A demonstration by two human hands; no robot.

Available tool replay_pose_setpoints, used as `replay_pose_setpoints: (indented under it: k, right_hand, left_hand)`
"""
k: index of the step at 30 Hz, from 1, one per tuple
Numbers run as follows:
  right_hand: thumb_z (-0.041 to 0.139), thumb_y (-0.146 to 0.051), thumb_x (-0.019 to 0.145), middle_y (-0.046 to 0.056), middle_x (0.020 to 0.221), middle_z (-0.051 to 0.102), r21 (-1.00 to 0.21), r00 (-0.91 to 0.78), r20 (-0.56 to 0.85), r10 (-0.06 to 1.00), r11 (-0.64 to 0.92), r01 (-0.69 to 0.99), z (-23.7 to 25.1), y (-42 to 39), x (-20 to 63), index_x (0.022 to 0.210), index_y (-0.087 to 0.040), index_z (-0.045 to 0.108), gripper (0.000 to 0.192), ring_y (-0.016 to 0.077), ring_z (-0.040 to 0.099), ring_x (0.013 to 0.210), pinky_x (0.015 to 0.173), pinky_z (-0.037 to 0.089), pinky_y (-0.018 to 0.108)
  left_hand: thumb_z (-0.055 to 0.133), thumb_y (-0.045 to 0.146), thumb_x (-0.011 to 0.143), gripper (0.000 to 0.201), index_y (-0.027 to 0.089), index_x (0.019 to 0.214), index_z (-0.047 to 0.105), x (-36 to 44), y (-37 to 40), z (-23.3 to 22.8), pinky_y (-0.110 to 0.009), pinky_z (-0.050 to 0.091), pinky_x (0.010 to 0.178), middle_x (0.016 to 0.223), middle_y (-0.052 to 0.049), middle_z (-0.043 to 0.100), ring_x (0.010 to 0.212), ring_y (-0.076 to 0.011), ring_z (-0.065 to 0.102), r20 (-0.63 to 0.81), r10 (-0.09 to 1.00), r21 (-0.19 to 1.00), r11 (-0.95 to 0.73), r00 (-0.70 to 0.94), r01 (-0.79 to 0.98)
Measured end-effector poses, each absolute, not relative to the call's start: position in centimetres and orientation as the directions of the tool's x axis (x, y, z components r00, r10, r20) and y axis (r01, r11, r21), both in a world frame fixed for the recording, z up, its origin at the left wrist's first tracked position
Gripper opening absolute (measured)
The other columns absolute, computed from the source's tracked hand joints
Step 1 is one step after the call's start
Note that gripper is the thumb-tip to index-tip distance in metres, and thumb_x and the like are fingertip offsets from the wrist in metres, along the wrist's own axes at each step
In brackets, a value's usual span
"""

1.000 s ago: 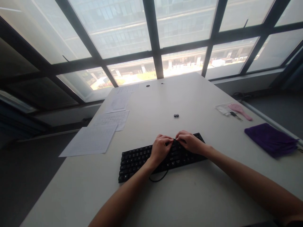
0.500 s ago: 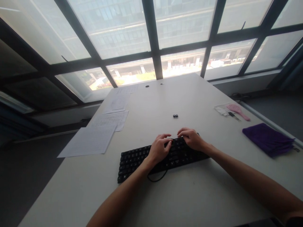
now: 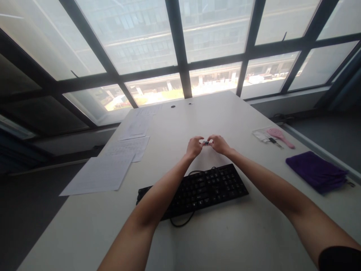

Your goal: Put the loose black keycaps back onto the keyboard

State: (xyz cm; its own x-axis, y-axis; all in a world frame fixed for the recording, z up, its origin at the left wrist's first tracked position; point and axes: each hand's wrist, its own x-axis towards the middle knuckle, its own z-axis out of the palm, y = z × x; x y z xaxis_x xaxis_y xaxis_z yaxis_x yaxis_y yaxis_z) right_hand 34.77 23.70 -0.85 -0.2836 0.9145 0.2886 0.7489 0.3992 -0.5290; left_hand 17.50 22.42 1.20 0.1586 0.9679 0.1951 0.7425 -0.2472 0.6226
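Both hands reach out over the white table, past the keyboard. My left hand has its thumb and forefinger curled in a pinch at the left of two tiny black keycaps. From the right, my right hand pinches at the same pair, its fingertips against them. The fingers partly cover the keycaps. Nearer to me lies a black keyboard, slightly tilted on the tabletop, its left part hidden under my left forearm. A black cable loops out at its front edge.
Several printed paper sheets overlap along the left edge of the table. On the right are a pink hairbrush, a clear plastic bag, a small black-and-silver item and a folded purple cloth. Windows stand behind the table.
Both hands have left the keyboard and moved forward to the two keycaps, closing in on them from either side. The keyboard's right part is now uncovered.
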Motion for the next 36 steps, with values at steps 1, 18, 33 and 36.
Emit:
replay_pose_setpoints:
  k: [1, 18, 33, 36]
  right_hand:
    - [0.070, -0.012, 0.084, 0.009, 0.101, 0.077, -0.524, -0.295, 0.280, 0.914, 0.403, 0.750, -1.0, 24.1, 34.6, 0.096, -0.018, 0.077, 0.015, 0.0210, 0.069, 0.087, 0.085, 0.049, 0.030]
    - [0.070, -0.019, 0.084, 0.004, 0.090, 0.078, -0.828, -0.310, 0.342, 0.887, 0.440, 0.347, -0.3, 12.0, 37.6, 0.087, -0.020, 0.076, 0.007, 0.0193, 0.072, 0.084, 0.081, 0.056, 0.030]
    - [0.067, -0.015, 0.086, 0.004, 0.092, 0.079, -0.721, -0.402, 0.374, 0.836, 0.535, 0.441, -0.9, 9.4, 37.1, 0.086, -0.024, 0.080, 0.016, 0.0216, 0.071, 0.089, 0.086, 0.055, 0.034]
    - [0.062, -0.011, 0.086, 0.004, 0.096, 0.079, -0.659, -0.450, 0.391, 0.803, 0.585, 0.473, -0.5, 9.1, 37.3, 0.089, -0.024, 0.080, 0.022, 0.0215, 0.070, 0.093, 0.088, 0.054, 0.034]
  left_hand:
    - [0.073, 0.012, 0.085, 0.030, 0.016, 0.115, 0.076, 18.0, 23.0, 0.9, -0.032, 0.054, 0.096, 0.117, -0.011, 0.075, 0.091, -0.0193, 0.073, 0.196, 0.966, 0.613, -0.254, 0.167, 0.748]
    - [0.076, 0.022, 0.082, 0.006, 0.020, 0.086, 0.081, 15.6, 11.7, 3.0, -0.025, 0.055, 0.072, 0.080, -0.003, 0.079, 0.074, -0.0164, 0.073, 0.152, 0.961, 0.785, -0.259, 0.230, 0.563]
    - [0.076, 0.021, 0.083, 0.009, 0.025, 0.088, 0.082, 16.7, 8.1, 0.8, -0.029, 0.056, 0.085, 0.094, -0.001, 0.080, 0.085, -0.0177, 0.074, 0.226, 0.933, 0.767, -0.347, 0.279, 0.540]
    - [0.071, 0.023, 0.089, 0.012, 0.027, 0.091, 0.082, 16.6, 7.7, 0.6, -0.029, 0.055, 0.084, 0.097, 0.000, 0.079, 0.085, -0.0170, 0.073, 0.249, 0.916, 0.705, -0.394, 0.314, 0.589]
